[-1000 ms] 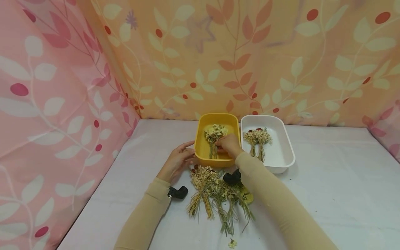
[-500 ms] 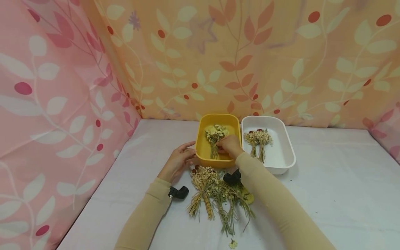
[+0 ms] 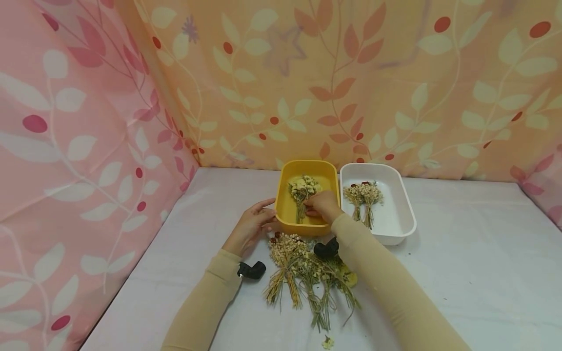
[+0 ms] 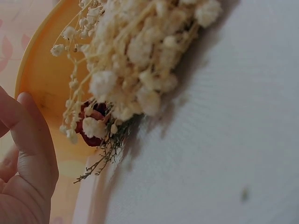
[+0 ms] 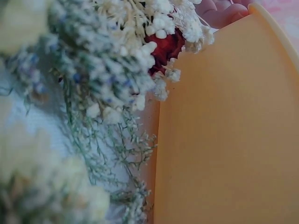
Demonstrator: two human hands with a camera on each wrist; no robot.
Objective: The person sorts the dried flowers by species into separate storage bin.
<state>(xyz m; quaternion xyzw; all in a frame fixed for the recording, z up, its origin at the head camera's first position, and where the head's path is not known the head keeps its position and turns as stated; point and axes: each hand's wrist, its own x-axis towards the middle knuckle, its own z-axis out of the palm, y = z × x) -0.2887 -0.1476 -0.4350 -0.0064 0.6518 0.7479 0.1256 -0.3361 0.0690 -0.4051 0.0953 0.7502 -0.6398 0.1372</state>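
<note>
In the head view, my right hand (image 3: 324,204) reaches inside the yellow tub (image 3: 285,200) and pinches the stems of a bunch of pale dried flowers (image 3: 304,185). That bunch lies in the tub with its heads toward the back wall. Fingers of my left hand (image 3: 251,224) rest, loosely extended, against the tub's left side near the front corner. The left wrist view has my left thumb (image 4: 35,144) by the yellow wall, beside cream dried flowers (image 4: 140,60) with a dark red bloom. My right hand is out of sight in the right wrist view.
A white tub (image 3: 392,209) stands against the yellow one and holds dried bunches (image 3: 370,194) with red blooms. Several tied dried bunches (image 3: 287,251) lie in a heap before the yellow tub. A loose flower sprig (image 3: 327,342) is near the front. Patterned cloth (image 3: 246,97) hangs behind.
</note>
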